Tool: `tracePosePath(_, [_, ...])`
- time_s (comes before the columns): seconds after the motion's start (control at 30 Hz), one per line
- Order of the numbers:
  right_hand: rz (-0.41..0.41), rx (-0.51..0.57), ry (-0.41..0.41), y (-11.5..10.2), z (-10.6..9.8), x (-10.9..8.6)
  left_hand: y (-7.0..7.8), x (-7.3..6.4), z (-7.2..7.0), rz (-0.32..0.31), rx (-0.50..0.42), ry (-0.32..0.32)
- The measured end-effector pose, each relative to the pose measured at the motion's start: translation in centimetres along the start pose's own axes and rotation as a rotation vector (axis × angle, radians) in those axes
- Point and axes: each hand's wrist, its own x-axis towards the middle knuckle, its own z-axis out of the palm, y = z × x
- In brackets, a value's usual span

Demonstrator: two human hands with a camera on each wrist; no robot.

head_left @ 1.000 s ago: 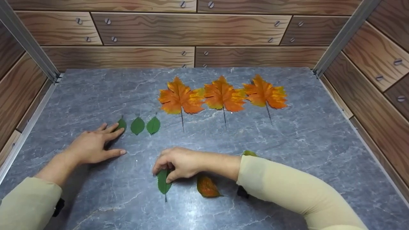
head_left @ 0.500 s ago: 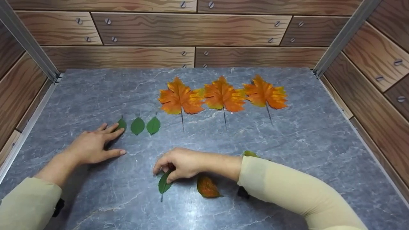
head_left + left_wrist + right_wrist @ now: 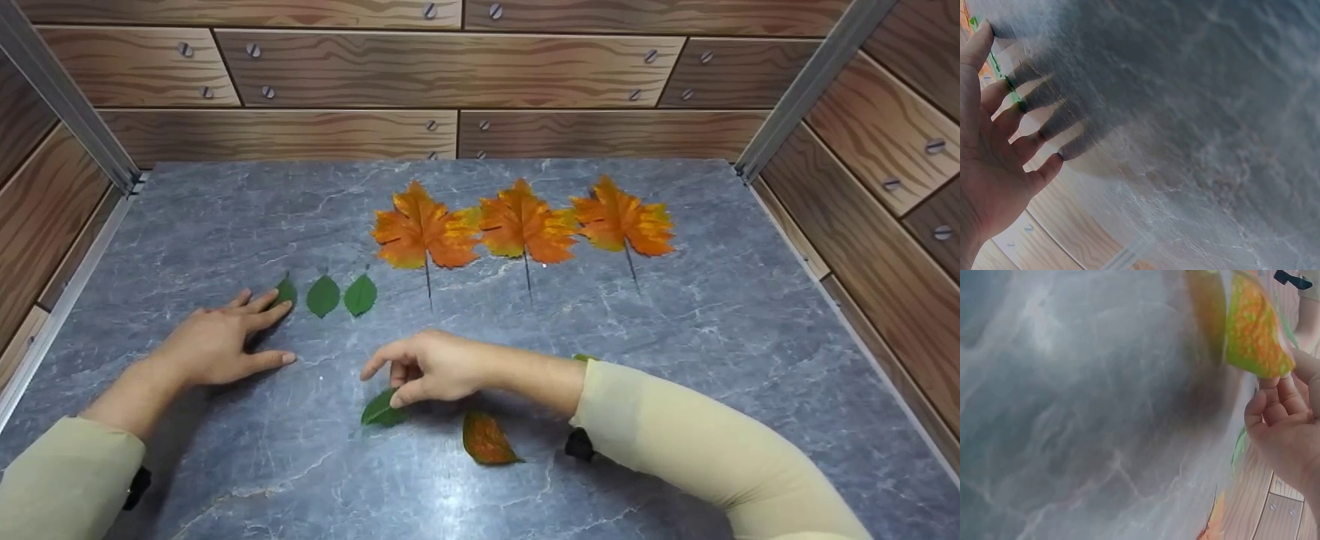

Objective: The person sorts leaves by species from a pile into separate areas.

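In the head view my left hand [image 3: 214, 341] rests flat on the table, fingers spread, with the fingertips over the leftmost small green leaf [image 3: 287, 291] and partly covering it. Two more green leaves, a middle one [image 3: 323, 295] and a right one [image 3: 360, 294], lie beside it in a row. My right hand [image 3: 442, 367] pinches another green leaf [image 3: 382, 409] by its edge, thumb on top and index finger lifted away. Close to that hand lies an orange-brown leaf with a green edge [image 3: 489, 439]. The right wrist view shows this leaf [image 3: 1255, 329] large, beside the right hand [image 3: 1286, 419].
Three orange maple leaves lie in a row farther back: left [image 3: 424, 229], middle [image 3: 525, 225] and right [image 3: 624, 219]. A green leaf edge [image 3: 583, 358] peeks out behind the right sleeve. Wood-patterned walls [image 3: 450, 71] and metal posts border the grey marbled table [image 3: 225, 217].
The right hand has risen slightly away from me and turned the pinched green leaf, so its stem end swings to the left. Its index finger has lifted. The left hand has stayed put.
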Motion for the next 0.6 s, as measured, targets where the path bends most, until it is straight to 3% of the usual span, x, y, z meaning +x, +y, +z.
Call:
tracePosePath(0.3, [0.057, 0.166, 0.031, 0.1, -1.2, -0.8, -0.1, -0.1, -0.1, 0.001, 0.000, -0.006])
tracePosePath(0.6, [0.061, 0.152, 0.130, 0.4, -2.4, -1.3, -0.1, -0.1, 0.0, 0.014, 0.019, 0.013])
